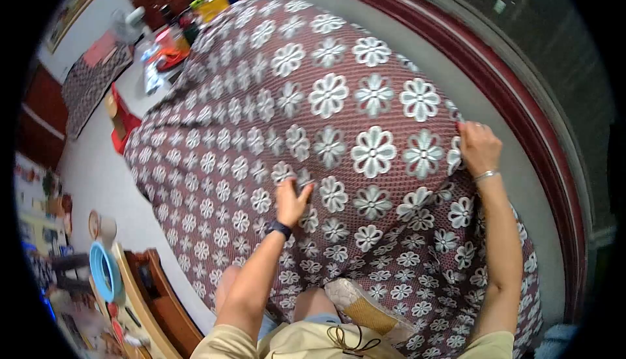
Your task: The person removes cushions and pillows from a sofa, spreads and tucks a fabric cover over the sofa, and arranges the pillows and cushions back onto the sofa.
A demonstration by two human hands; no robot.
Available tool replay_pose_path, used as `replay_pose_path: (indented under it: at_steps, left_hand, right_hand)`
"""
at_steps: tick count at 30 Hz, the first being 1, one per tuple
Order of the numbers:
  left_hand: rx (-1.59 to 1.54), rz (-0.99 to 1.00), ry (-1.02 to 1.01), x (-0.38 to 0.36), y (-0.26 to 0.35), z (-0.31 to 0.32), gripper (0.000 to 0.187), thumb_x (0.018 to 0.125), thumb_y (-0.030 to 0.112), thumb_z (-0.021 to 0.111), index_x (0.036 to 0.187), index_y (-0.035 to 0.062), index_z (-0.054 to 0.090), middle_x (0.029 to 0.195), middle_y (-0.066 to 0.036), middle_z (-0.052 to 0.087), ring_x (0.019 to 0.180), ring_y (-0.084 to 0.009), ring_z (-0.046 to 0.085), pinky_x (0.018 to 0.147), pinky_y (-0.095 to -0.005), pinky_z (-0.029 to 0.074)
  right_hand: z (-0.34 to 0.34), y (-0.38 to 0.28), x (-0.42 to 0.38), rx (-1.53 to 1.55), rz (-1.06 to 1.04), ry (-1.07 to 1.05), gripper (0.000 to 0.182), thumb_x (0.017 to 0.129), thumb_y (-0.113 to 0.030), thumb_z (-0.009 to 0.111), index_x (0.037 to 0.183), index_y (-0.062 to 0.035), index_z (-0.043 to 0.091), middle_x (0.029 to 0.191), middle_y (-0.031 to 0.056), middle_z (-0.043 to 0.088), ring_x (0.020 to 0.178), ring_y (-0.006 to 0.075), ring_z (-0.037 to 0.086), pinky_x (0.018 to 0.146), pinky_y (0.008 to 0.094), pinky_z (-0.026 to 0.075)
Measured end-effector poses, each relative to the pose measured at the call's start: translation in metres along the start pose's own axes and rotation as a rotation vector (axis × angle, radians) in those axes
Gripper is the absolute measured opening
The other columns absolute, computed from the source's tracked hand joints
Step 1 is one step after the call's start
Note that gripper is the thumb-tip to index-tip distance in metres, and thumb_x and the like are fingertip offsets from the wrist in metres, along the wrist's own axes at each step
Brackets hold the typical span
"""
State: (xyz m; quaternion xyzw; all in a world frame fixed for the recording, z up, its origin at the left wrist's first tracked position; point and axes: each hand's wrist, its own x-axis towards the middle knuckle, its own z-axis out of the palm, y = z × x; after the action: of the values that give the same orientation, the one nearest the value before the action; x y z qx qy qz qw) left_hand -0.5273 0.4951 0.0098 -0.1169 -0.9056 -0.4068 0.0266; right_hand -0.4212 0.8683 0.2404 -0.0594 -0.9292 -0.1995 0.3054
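A large maroon cloth cover (391,183) with rows of white and grey flowers spreads across the middle of the view, hiding what lies beneath it. On the right, my right hand (481,147) is closed on the cover's edge beside the wall. My left hand (291,202) rests on the cover near the middle, thumb apart from the fingers, which are partly hidden from me. Folds gather between my arms. Close to my body, a cushion or pad (365,310) in white and tan lies on the cloth.
A dark red window frame (502,65) curves along the right wall. At lower left stands a wooden cabinet (166,300) with a blue basin (105,271) near it. Bottles and bags crowd the upper left, around an orange item (171,58). A fan (127,28) stands behind.
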Motion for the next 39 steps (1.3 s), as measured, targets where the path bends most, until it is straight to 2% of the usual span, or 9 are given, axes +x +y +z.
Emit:
replay_pose_path:
  at_steps: [6, 17, 19, 22, 24, 28, 30, 34, 39]
  left_hand:
    - [-0.135, 0.047, 0.211, -0.022, 0.003, 0.037, 0.012, 0.084, 0.011, 0.055, 0.088, 0.0002, 0.052, 0.087, -0.017, 0.054, 0.083, -0.0337, 0.051, 0.073, -0.0393, 0.041]
    - [0.370, -0.215, -0.143, -0.152, -0.196, -0.104, 0.078, 0.070, 0.026, 0.073, 0.129, -0.0045, 0.032, 0.131, -0.026, 0.037, 0.122, -0.0395, 0.035, 0.103, -0.0414, 0.029]
    - [0.452, -0.396, -0.205, -0.193, -0.224, -0.130, 0.078, 0.071, 0.026, 0.072, 0.131, -0.0033, 0.031, 0.132, -0.025, 0.036, 0.122, -0.0384, 0.035, 0.103, -0.0409, 0.029]
    - [0.529, -0.548, -0.195, -0.245, -0.258, -0.145, 0.076, 0.073, 0.028, 0.070, 0.130, -0.0031, 0.032, 0.134, -0.024, 0.033, 0.125, -0.0378, 0.032, 0.103, -0.0431, 0.027]
    - [0.547, -0.547, -0.171, -0.261, -0.276, -0.140, 0.077, 0.073, 0.032, 0.069, 0.131, -0.0022, 0.032, 0.138, -0.022, 0.029, 0.127, -0.0378, 0.028, 0.104, -0.0448, 0.025]
    - [0.476, -0.229, -0.373, -0.239, -0.272, -0.119, 0.089, 0.067, 0.050, 0.069, 0.132, 0.0003, 0.033, 0.139, -0.021, 0.027, 0.130, -0.0365, 0.024, 0.104, -0.0510, 0.022]
    - [0.507, -0.101, -0.424, -0.236, -0.286, -0.092, 0.091, 0.066, 0.056, 0.066, 0.132, 0.0019, 0.034, 0.140, -0.021, 0.026, 0.131, -0.0359, 0.022, 0.105, -0.0513, 0.019]
    - [0.471, -0.070, -0.367, -0.238, -0.305, -0.062, 0.076, 0.071, 0.061, 0.057, 0.126, 0.0100, 0.044, 0.141, -0.022, 0.024, 0.133, -0.0351, 0.019, 0.107, -0.0516, 0.013]
    - [0.401, -0.012, -0.141, -0.231, -0.314, -0.061, 0.019, 0.077, 0.027, 0.061, 0.093, 0.0176, 0.058, 0.112, -0.011, 0.048, 0.114, -0.0283, 0.039, 0.092, -0.0470, 0.029]
  right_hand:
    - [0.013, 0.012, -0.005, -0.096, -0.027, -0.020, 0.029, 0.090, -0.024, 0.049, 0.066, -0.0086, 0.048, 0.060, 0.0082, 0.052, 0.053, 0.0246, 0.055, 0.047, 0.0355, 0.044]
    - [0.012, -0.013, -0.005, 0.074, 0.535, -0.395, 0.024, 0.091, -0.028, 0.048, 0.101, -0.0084, 0.059, 0.093, 0.0187, 0.061, 0.087, 0.0342, 0.058, 0.074, 0.0447, 0.045]
    - [-0.016, -0.039, 0.004, -0.152, 0.328, -0.057, 0.027, 0.088, -0.024, 0.053, 0.108, -0.0058, 0.056, 0.107, 0.0221, 0.055, 0.098, 0.0370, 0.054, 0.082, 0.0443, 0.043]
    - [-0.052, -0.137, 0.016, 0.067, 0.210, 0.250, 0.038, 0.085, -0.014, 0.056, 0.119, 0.0009, 0.048, 0.123, 0.0251, 0.045, 0.114, 0.0389, 0.044, 0.095, 0.0429, 0.037]
    - [-0.059, -0.249, 0.008, 0.786, 0.132, 0.131, 0.033, 0.085, -0.007, 0.052, 0.116, 0.0059, 0.049, 0.126, 0.0240, 0.044, 0.116, 0.0361, 0.044, 0.098, 0.0382, 0.035]
    - [-0.025, -0.451, -0.057, 0.977, -0.675, -0.450, 0.054, 0.077, -0.008, 0.048, 0.129, -0.0005, 0.038, 0.133, 0.0132, 0.043, 0.120, 0.0276, 0.044, 0.099, 0.0399, 0.035]
    - [0.001, -0.532, -0.089, 0.997, -0.889, -0.307, 0.055, 0.081, -0.017, 0.044, 0.132, 0.0021, 0.033, 0.139, 0.0134, 0.035, 0.130, 0.0250, 0.032, 0.107, 0.0384, 0.024]
    - [0.106, -0.649, -0.096, 0.848, -0.881, -0.608, 0.059, 0.083, -0.026, 0.048, 0.134, -0.0004, 0.032, 0.143, 0.0137, 0.028, 0.132, 0.0259, 0.027, 0.107, 0.0385, 0.022]
    - [0.208, -0.639, -0.072, 0.370, -0.634, -0.629, 0.071, 0.087, -0.055, 0.037, 0.139, -0.0079, 0.027, 0.147, 0.0125, 0.018, 0.137, 0.0244, 0.014, 0.110, 0.0450, 0.007]
